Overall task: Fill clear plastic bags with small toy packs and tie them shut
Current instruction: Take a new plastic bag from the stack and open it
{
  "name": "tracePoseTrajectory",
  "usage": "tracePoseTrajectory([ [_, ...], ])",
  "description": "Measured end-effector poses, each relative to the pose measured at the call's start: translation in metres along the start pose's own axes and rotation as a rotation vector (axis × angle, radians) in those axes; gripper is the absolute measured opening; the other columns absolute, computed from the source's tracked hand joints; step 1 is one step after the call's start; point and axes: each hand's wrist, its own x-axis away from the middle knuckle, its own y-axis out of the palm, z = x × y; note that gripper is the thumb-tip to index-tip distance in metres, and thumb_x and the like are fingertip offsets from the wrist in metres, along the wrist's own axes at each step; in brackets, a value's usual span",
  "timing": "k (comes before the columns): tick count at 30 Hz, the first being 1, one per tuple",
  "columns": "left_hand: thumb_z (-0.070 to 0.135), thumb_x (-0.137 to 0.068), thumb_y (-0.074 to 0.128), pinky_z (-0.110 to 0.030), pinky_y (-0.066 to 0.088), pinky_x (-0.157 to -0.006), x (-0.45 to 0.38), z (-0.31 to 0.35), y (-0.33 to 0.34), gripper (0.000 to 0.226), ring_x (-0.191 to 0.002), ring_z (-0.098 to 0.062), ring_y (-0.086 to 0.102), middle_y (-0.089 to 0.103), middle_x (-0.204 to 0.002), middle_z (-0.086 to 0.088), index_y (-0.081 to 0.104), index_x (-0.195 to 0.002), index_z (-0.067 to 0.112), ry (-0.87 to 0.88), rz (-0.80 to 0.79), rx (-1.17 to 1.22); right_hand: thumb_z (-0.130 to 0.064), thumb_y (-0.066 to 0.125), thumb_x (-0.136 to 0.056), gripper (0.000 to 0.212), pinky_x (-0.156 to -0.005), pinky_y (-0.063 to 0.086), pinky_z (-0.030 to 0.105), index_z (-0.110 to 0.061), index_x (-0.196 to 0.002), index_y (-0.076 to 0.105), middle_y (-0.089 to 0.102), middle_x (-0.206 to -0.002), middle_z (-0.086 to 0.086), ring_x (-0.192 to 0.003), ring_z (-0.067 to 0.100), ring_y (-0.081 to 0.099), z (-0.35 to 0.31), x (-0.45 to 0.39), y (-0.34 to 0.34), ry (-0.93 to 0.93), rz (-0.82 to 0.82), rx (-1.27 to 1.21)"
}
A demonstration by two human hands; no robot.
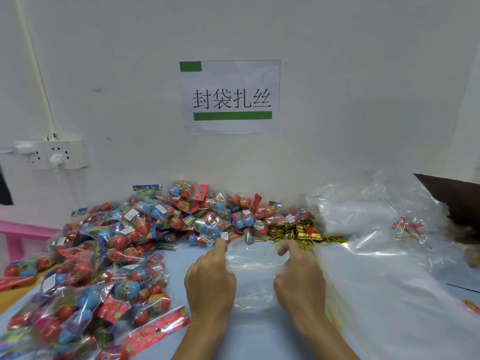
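Clear plastic bag (253,268), flat on bench (259,333), pinched at either side by left hand (210,281) and right hand (298,279); toy packs (124,245) heaped left, gold twist ties (298,233) just beyond, spare bags (389,281) right.

toy packs (145,237): red, blue, multicoloured headers | twist ties (298,233): gold | bench (181,258): pale blue | sign (231,97): white, green bars | stool (23,231): pink, possibly
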Motion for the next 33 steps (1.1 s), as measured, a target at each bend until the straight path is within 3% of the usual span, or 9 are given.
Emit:
tracePoseTrajectory([
  [5,0.014,-0.088,0.068,-0.025,0.05,-0.064,0.0,-0.005,0.006,0.033,-0.07,-0.011,0.057,0.057,-0.082,0.011,0.054,-0.114,0.029,0.043,-0.133,0.266,-0.018,0.072,-0.078,0.043,-0.071,0.042,0.025,-0.034,-0.112,0.052,0.047,-0.104,-0.012,-0.093,0.012,0.05,0.002,0.002,0.001,-0.143,-0.086,-0.043],
  [8,0.014,-0.088,0.069,-0.009,0.047,-0.068,0.001,-0.004,0.012,0.038,-0.079,-0.005,0.061,0.063,-0.092,0.01,0.051,-0.114,0.036,0.101,-0.24,0.437,-0.023,0.073,-0.08,0.035,-0.07,0.04,0.024,-0.034,-0.107,0.053,0.05,-0.101,-0.013,-0.094,0.011,0.05,0.001,0.002,0.003,-0.189,-0.091,-0.035],
  [12,0.027,-0.089,0.071,0.002,0.037,-0.077,0.001,-0.005,0.016,0.04,-0.103,-0.004,0.061,0.066,-0.105,0.012,0.05,-0.121,0.041,0.096,-0.303,0.501,-0.004,0.068,-0.079,0.033,-0.069,0.042,0.032,-0.028,-0.099,0.058,0.054,-0.091,-0.01,-0.096,0.02,0.054,0.005,-0.005,-0.001,-0.097,0.013,-0.028],
  [15,0.068,-0.078,0.064,-0.005,0.038,-0.087,-0.001,-0.006,0.012,0.052,-0.111,0.005,0.056,0.063,-0.112,0.022,0.048,-0.122,0.045,0.094,-0.356,0.611,0.006,0.06,-0.074,0.037,-0.065,0.034,0.033,-0.024,-0.095,0.057,0.048,-0.086,-0.011,-0.096,0.024,0.053,0.016,-0.016,-0.01,0.014,0.183,-0.038],
  [17,0.083,-0.075,0.049,-0.02,0.041,-0.097,0.0,-0.004,0.01,0.063,-0.119,0.004,0.05,0.059,-0.123,0.022,0.044,-0.127,0.048,0.103,-0.427,0.621,0.008,0.058,-0.071,0.038,-0.064,0.033,0.034,-0.022,-0.095,0.057,0.048,-0.086,-0.008,-0.095,0.03,0.053,0.026,-0.023,-0.017,0.096,0.278,-0.067],
  [21,0.052,-0.097,0.048,-0.03,0.033,-0.108,0.001,-0.005,0.008,0.043,-0.132,-0.008,0.039,0.05,-0.139,0.016,0.043,-0.137,0.037,0.19,-0.396,0.267,0.002,0.065,-0.074,0.041,-0.072,0.04,0.038,-0.012,-0.112,0.059,0.057,-0.098,0.005,-0.102,0.035,0.053,0.041,-0.032,-0.021,0.163,0.25,-0.117],
  [26,0.038,-0.098,0.047,-0.033,0.035,-0.1,-0.009,-0.016,-0.004,0.032,-0.123,-0.018,0.044,0.057,-0.132,0.008,0.054,-0.127,0.027,0.055,-0.387,0.051,-0.016,0.069,-0.085,0.06,-0.105,0.039,0.044,-0.023,-0.141,0.05,0.051,-0.131,0.011,-0.124,0.033,0.045,0.039,-0.027,-0.011,0.09,-0.101,-0.103],
  [29,0.033,-0.098,0.046,-0.038,0.039,-0.097,-0.021,-0.026,-0.015,0.032,-0.121,-0.024,0.046,0.06,-0.126,0.0,0.056,-0.126,0.021,-0.006,-0.427,-0.109,-0.021,0.065,-0.091,0.053,-0.107,0.038,0.043,-0.028,-0.141,0.052,0.047,-0.137,0.008,-0.128,0.031,0.043,0.039,-0.024,-0.006,0.055,-0.186,-0.073],
  [33,0.024,-0.095,0.045,-0.046,0.034,-0.102,-0.037,-0.047,-0.036,0.03,-0.124,-0.03,0.044,0.056,-0.13,-0.006,0.053,-0.124,0.019,-0.069,-0.501,-0.453,-0.019,0.059,-0.095,0.039,-0.099,0.043,0.039,-0.025,-0.133,0.06,0.054,-0.131,0.011,-0.122,0.029,0.049,0.04,-0.025,-0.008,0.088,-0.13,-0.103],
])
